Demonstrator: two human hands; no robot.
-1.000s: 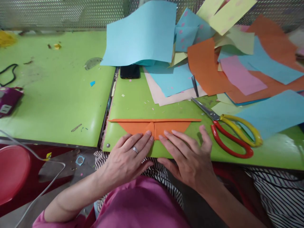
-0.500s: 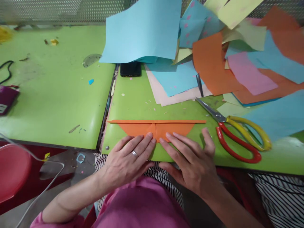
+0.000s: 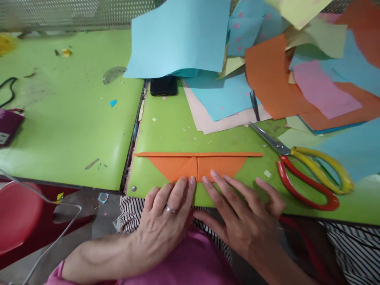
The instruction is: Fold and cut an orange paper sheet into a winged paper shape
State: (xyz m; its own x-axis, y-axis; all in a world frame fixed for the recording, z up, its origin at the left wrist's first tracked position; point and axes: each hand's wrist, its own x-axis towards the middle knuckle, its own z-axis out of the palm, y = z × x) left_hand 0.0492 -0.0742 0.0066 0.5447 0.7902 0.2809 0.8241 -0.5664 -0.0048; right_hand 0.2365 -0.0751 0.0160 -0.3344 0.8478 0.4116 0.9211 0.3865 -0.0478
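A folded orange paper, with a long flat top edge and two flaps meeting at a centre crease, lies at the near edge of the green surface. Both hands have slid back toward the body since a second ago, so more of the paper shows and only the fingertips touch its lower point; the fold looks pressed down. The left hand and right hand lie flat with fingers spread, gripping nothing. Red-and-yellow scissors rest just right of them, and loose coloured sheets pile up behind.
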